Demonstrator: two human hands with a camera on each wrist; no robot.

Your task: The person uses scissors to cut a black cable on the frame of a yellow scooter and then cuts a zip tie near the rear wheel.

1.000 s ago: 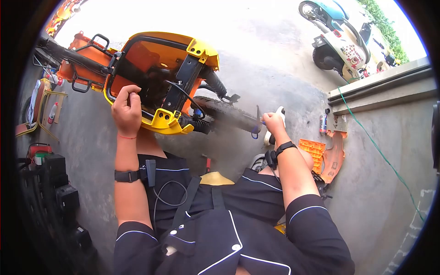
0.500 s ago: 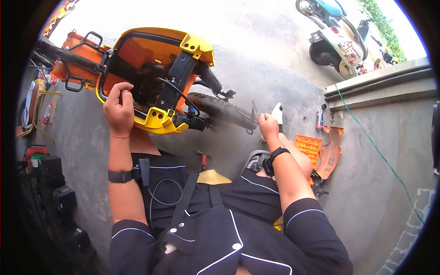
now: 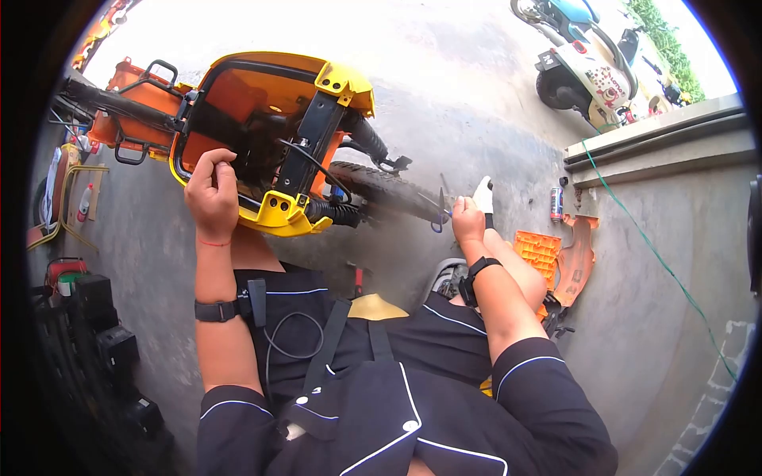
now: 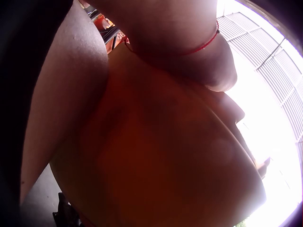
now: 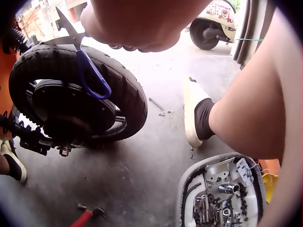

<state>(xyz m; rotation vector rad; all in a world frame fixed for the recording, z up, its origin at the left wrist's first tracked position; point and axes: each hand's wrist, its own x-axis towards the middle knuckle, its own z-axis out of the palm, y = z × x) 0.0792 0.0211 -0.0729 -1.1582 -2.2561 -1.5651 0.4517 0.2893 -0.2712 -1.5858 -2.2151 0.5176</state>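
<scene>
In the head view my left hand (image 3: 213,190) rests at the near rim of a yellow-and-orange scooter body (image 3: 278,210), its fingers curled and nothing showing between them. The left wrist view has the forearm against the body's orange panel (image 4: 156,142); the fingers are hidden there. With my right hand (image 3: 468,220) I hold scissors with blue handles (image 5: 81,57) upright beside the scooter's wheel. Their blades stand spread. In the right wrist view the scissors overlap the black tyre (image 5: 130,85), and the fingers are partly hidden behind the hand.
A white tray (image 5: 184,182) of sockets and small parts stands by my shoe (image 5: 191,130). A red-handled hammer (image 5: 90,213) and a spring (image 5: 156,104) lie on the floor. Orange panels (image 3: 573,262) and a spray can (image 3: 556,205) are at right, parked scooters (image 3: 587,79) behind.
My right hand with the scissors has drawn slightly left and nearer me, so it overlaps the white shoe less. The left hand stays at the rim; the head view shifts a little.
</scene>
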